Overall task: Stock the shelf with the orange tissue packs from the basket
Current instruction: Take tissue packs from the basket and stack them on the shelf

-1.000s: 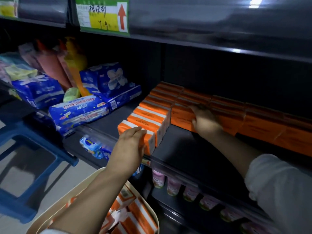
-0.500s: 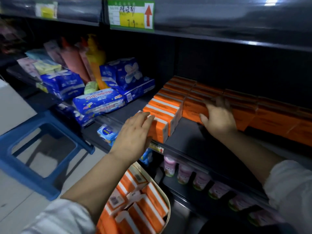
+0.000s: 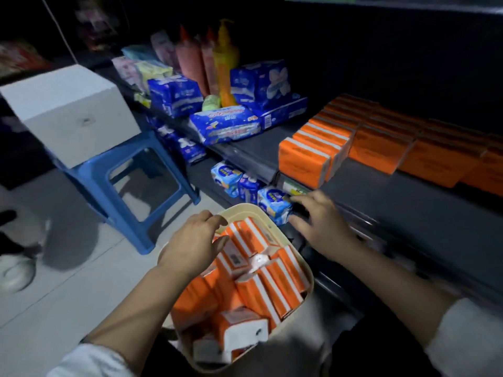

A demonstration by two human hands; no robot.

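A cream basket (image 3: 296, 319) in front of me holds several orange tissue packs (image 3: 261, 284) with white stripes. My left hand (image 3: 194, 242) hovers over the basket's far left corner, fingers spread and curled above the packs, holding nothing. My right hand (image 3: 321, 224) is open beside the basket's right rim, just below the shelf edge, empty. On the dark shelf (image 3: 381, 202) stands a row of orange packs (image 3: 307, 159) running front to back, and more orange packs (image 3: 408, 151) line the back to the right.
Blue tissue packs (image 3: 226, 125) and tall bottles (image 3: 223, 61) fill the shelf's left part. Small blue packets (image 3: 273, 204) sit on the lower shelf by my right hand. A blue stool (image 3: 128, 180) carrying a white box (image 3: 68, 110) stands on the floor at left.
Both hands have left the orange packs on the shelf and come down to the basket. My view has tilted downward.
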